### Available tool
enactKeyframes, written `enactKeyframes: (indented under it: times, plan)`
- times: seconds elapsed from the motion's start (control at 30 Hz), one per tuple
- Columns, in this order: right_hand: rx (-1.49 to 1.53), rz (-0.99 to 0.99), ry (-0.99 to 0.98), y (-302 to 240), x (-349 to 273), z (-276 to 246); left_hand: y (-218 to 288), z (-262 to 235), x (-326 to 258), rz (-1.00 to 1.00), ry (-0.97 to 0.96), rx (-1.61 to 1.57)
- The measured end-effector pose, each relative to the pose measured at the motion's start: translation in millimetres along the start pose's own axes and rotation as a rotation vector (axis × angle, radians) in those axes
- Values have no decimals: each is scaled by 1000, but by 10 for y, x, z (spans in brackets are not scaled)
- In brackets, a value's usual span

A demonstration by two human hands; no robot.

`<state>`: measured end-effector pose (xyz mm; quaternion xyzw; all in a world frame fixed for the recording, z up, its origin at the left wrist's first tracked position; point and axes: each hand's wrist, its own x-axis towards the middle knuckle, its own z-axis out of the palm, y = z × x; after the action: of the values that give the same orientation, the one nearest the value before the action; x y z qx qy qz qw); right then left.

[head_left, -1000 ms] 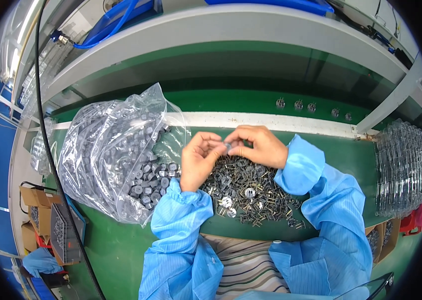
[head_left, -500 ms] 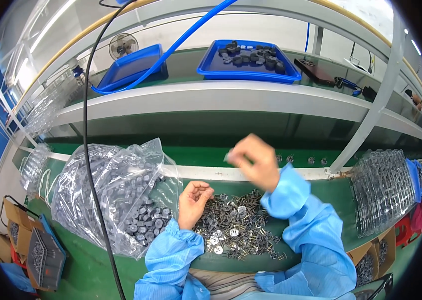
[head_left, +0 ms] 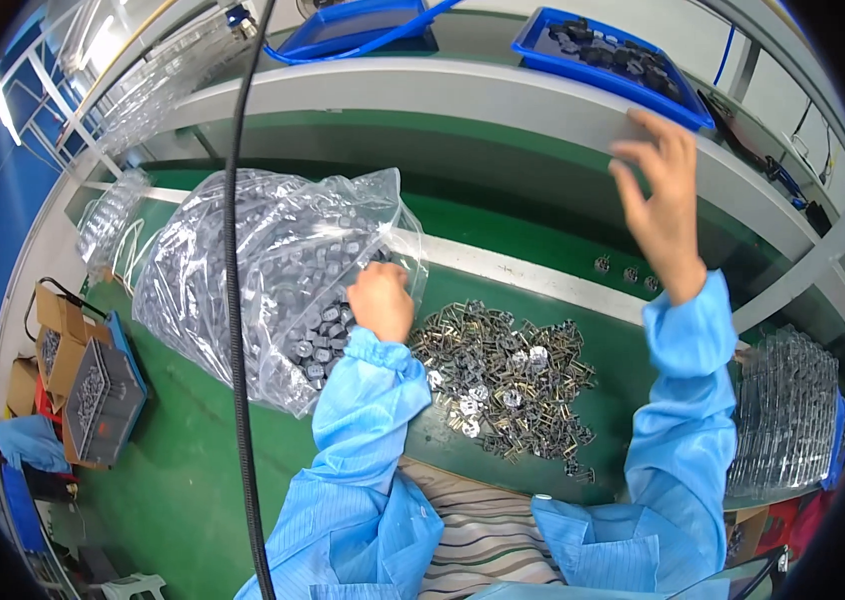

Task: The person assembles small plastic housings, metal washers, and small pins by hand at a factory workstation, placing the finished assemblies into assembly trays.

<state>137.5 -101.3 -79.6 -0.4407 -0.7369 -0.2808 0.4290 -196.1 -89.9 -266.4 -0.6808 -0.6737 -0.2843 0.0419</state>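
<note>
Left hand (head_left: 381,302) curled by the mouth of the clear bag (head_left: 228,225), its hold hidden; right hand (head_left: 661,190) spread, seemingly bare; grey caps (head_left: 321,352) in the bag's mouth look light, stiff, slippery, best pinched by their sides

From my end I can't see the fingertips of the left hand (head_left: 381,302), curled out of sight by the bag (head_left: 183,255). The cable (head_left: 235,250) hides a strip of that bag and leaves my view at top and bottom. The upper edge crops the left tray (head_left: 345,27). The parts (head_left: 631,273) near the right cuff (head_left: 688,318) are too small to identify.
</note>
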Motion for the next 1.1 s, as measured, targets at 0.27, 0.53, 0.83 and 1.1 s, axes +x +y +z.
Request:
enactKeyframes:
  times: [0.27, 0.53, 0.83, 1.1]
  plan:
    - [363, 157, -372, -282, -1066, 290, -400, 294, 222, -195, 13, 318]
    - [403, 80, -779, -543, -1511, 537, -607, 289, 821, -139, -269, 289]
    - [731, 531, -915, -331, -1590, 722, -484, 317, 498, 278, -195, -81]
    - [761, 772, -841, -155, -1654, 873, -47, -129, 235, 320, -357, -199]
